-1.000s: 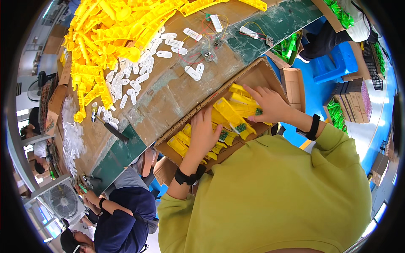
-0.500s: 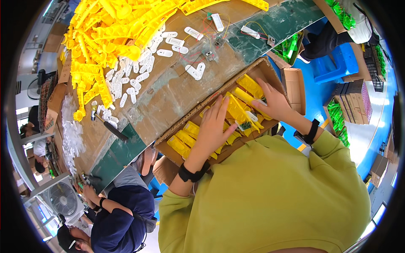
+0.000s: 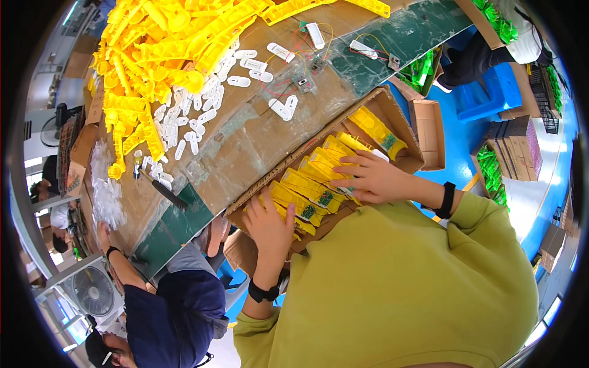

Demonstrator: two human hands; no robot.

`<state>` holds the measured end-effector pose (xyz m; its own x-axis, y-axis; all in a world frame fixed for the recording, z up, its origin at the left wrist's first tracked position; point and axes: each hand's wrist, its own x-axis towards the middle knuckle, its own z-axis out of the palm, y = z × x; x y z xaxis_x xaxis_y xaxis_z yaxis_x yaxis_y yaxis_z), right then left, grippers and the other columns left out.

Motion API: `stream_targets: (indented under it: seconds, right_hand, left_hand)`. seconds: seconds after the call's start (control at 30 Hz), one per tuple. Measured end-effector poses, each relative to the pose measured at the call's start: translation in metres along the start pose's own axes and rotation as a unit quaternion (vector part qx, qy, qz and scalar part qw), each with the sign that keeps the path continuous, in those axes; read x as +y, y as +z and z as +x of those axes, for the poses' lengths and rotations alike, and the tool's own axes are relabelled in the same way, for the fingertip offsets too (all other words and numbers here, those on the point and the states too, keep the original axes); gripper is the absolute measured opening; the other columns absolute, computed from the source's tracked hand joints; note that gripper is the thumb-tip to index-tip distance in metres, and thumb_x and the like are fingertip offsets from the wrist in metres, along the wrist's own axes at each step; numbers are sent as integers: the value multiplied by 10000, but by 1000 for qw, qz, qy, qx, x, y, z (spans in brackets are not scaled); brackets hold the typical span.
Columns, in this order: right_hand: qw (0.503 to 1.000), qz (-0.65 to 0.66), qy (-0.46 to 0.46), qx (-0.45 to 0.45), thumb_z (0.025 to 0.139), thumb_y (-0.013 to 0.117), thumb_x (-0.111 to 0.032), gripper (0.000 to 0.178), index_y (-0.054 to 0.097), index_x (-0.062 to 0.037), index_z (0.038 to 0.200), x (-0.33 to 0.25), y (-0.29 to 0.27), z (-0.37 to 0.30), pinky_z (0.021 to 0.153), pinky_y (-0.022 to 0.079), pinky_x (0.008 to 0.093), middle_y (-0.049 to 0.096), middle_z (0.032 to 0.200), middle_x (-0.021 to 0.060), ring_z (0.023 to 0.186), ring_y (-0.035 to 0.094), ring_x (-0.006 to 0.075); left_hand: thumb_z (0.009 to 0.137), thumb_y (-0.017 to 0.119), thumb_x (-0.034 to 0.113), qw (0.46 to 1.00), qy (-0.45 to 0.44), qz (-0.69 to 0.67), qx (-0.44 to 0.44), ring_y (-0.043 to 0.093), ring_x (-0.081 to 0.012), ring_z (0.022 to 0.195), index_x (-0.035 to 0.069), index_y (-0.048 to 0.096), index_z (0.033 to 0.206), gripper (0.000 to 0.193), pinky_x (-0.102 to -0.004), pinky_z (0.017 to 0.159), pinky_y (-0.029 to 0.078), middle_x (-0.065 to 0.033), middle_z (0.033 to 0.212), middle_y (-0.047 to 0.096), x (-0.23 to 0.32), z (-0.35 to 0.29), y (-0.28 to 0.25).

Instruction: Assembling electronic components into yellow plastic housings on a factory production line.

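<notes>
My left hand [image 3: 270, 230] lies at the left end of a row of yellow parts [image 3: 299, 182] in the long cardboard box [image 3: 407, 130], fingers extended and parted. My right hand [image 3: 379, 178] rests across the row's right portion, fingers fanned out, not wrapped around anything I can see. The parts lean side by side, some showing green circuit boards [image 3: 325, 198]; one more yellow part [image 3: 373, 127] lies at the box's far right. Past the box, the table [image 3: 239, 162] carries a yellow heap [image 3: 165, 49] and white pieces [image 3: 205, 101].
</notes>
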<state>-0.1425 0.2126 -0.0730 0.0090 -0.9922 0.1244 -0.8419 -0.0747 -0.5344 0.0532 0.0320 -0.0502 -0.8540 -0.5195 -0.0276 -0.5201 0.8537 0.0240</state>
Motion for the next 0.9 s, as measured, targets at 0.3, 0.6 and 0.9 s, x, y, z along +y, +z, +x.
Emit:
stream_targets:
  seconds: [0.3, 0.6, 0.9]
  right_hand:
    - [996, -74, 40, -22, 801, 523, -298, 459, 411, -195, 1234, 3, 3, 2, 990, 239, 484, 403, 1255, 46, 1180, 360, 242]
    - [992, -77, 101, -2, 751, 555, -368, 504, 445, -86, 1154, -5, 8, 10, 993, 213, 496, 392, 1250, 126, 1156, 379, 274]
    - [981, 85, 134, 113, 747, 578, -212, 250, 580, -45, 933, -6, -67, 27, 749, 443, 365, 587, 862, 138, 847, 558, 280]
  left_hand:
    - [733, 595, 211, 978, 103, -179, 15, 376, -363, 1067, -2, 375, 1205, 563, -458, 922, 290, -200, 1146, 415, 17, 14, 11]
    - [750, 581, 279, 989, -9, -147, -13, 384, -345, 1073, 0, 392, 1198, 561, -445, 877, 310, -186, 1146, 429, -22, -2, 14]
    - [791, 553, 203, 960, -23, -272, -60, 543, -286, 840, 0, 492, 1081, 359, -356, 733, 424, -165, 940, 561, -33, 26, -55]
